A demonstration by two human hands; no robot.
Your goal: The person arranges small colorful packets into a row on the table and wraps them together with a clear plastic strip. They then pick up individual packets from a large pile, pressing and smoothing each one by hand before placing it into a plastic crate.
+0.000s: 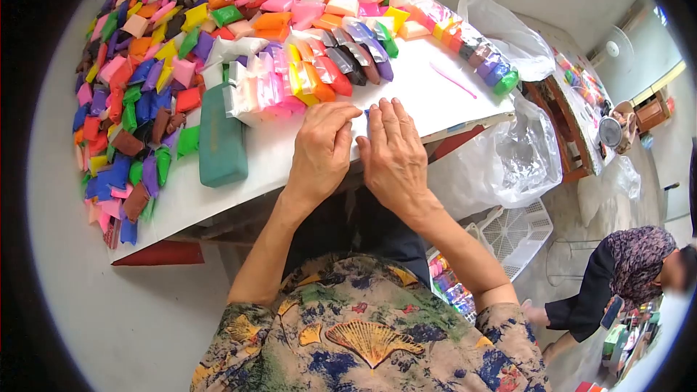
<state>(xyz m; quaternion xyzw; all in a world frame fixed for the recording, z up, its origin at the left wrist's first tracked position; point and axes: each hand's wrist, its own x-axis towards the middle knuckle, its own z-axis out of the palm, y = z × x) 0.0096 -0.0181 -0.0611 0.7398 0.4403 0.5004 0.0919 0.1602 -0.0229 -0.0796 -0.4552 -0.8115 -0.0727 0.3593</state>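
Near the front edge of the white table [172, 207], my left hand [321, 147] has its fingers curled together, and what it pinches, if anything, is hidden. Beside it my right hand [394, 152] lies palm down with fingers extended; a small bit of blue shows between the two hands. Just beyond them is a row of colourful soft packets [319, 76] in clear wrappers, pink and yellow at the left, black, brown and purple at the right. A green rectangular block [222, 136] stands left of the row.
A large heap of coloured packets [138, 101] covers the left and back. At the right are a long clear bag of packets [465, 47], a pink stick [453, 80], plastic bags [519, 156] and a white basket [519, 236]. Another person [624, 283] sits at lower right.
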